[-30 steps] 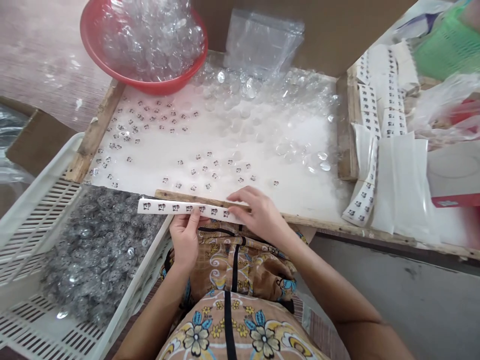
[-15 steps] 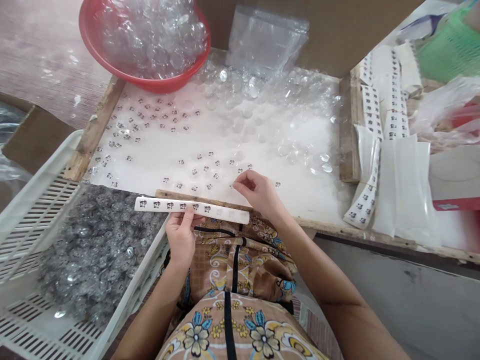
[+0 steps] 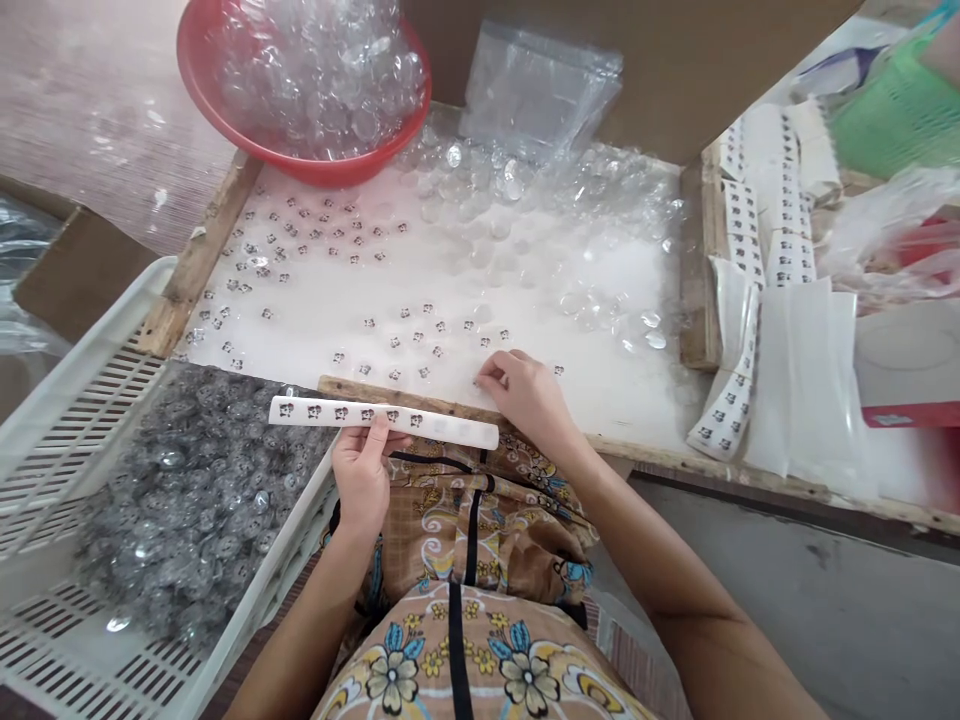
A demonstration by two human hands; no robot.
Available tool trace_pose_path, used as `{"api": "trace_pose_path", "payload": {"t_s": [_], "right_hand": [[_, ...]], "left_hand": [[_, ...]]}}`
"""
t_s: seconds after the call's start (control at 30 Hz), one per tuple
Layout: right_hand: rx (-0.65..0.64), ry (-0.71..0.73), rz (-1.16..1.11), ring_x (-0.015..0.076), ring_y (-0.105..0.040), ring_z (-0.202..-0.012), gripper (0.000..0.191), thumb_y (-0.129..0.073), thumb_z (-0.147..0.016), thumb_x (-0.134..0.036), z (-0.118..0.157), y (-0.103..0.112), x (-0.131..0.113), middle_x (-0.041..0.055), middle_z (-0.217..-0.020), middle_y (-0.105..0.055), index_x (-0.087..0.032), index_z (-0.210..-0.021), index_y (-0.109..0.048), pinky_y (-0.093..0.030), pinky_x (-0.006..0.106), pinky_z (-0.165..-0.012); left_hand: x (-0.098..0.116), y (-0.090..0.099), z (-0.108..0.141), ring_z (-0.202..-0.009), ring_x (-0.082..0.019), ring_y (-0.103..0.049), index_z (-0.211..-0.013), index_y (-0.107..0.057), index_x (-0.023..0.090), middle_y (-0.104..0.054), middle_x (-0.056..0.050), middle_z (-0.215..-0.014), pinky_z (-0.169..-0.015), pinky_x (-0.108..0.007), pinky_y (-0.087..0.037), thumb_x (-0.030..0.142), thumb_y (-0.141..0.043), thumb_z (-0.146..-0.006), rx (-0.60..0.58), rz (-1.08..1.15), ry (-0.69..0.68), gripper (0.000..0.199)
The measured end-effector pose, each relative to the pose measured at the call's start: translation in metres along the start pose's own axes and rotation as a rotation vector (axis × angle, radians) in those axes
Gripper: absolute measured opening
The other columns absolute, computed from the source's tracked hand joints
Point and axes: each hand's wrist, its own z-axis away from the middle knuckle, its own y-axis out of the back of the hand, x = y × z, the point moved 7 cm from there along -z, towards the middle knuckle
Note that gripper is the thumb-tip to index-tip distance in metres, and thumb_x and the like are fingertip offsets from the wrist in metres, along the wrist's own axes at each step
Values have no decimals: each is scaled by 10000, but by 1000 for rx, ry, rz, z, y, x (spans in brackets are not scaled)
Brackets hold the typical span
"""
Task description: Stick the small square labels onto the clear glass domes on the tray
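My left hand (image 3: 361,478) pinches a white strip of panda stickers (image 3: 457,430) between thumb and fingers, level just over the board's front edge. Several printed pandas run along its left part; the right end is blank. My right hand (image 3: 527,395) is closed in a pinch low over the white board (image 3: 300,320). A tiny dark speck shows at its fingertips, too small to name. Just beyond these fingers lie clear round discs with panda prints (image 3: 437,351), scattered in loose groups. Plain clear discs (image 3: 499,228) are spread farther back.
A red basin (image 3: 330,172) heaped with clear discs stands at the back left. The white crate (image 3: 259,570) at left holds many printed pieces (image 3: 187,500). Sticker strips (image 3: 739,350) lie beyond the wooden rim (image 3: 697,300) at right. A cardboard panel (image 3: 660,70) stands behind.
My right hand has shifted slightly right and toward me, still pinched, with the dark speck at its fingertips. My left hand and the strip have stayed almost still. The view has shifted a little.
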Motion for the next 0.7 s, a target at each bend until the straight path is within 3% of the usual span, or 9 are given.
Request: {"api": "trace_pose_path", "payload": {"t_s": [0.13,0.2,0.33,0.47,0.7], "right_hand": [[86,-54,65,183,-564,-690,71,-582,-851,-202,15,23,35,52,-837,-641,-206,-797,-628,-397,309,-658],[112,-21,127,199,-561,-718,90,-559,-865,-196,19,30,41,64,-834,-630,-204,-795,-614,-396,319,-665],[128,122,285,245,-551,-823,156,-485,-915,-175,21,29,33,103,-857,-631,-199,-802,-590,-405,347,-720],[110,214,365,243,-533,-804,185,-441,-942,-170,19,22,27,104,-839,-619,-202,-816,-572,-406,344,-732],[-7,165,482,221,-568,-773,174,-428,-959,-174,17,17,25,108,-852,-643,-180,-855,-567,-354,299,-647]], "left_hand": [[-5,-1,0,-591,-124,-687,-821,-726,152,-738,-15,-737,-567,-213,-583,387,-864,-679,-24,6,18,308],[-8,-5,2,-594,-126,-689,-821,-727,150,-737,-16,-734,-573,-216,-585,392,-865,-677,-42,4,36,314],[-8,-10,5,-589,-132,-688,-822,-735,142,-730,-20,-720,-567,-221,-585,409,-864,-679,-60,-5,36,330],[-6,-8,4,-594,-129,-683,-829,-735,140,-721,-16,-716,-576,-220,-586,403,-861,-685,-60,-16,26,325],[-8,-11,3,-601,-126,-681,-827,-731,137,-719,-15,-721,-563,-211,-583,393,-850,-703,-72,-35,27,308]]}}
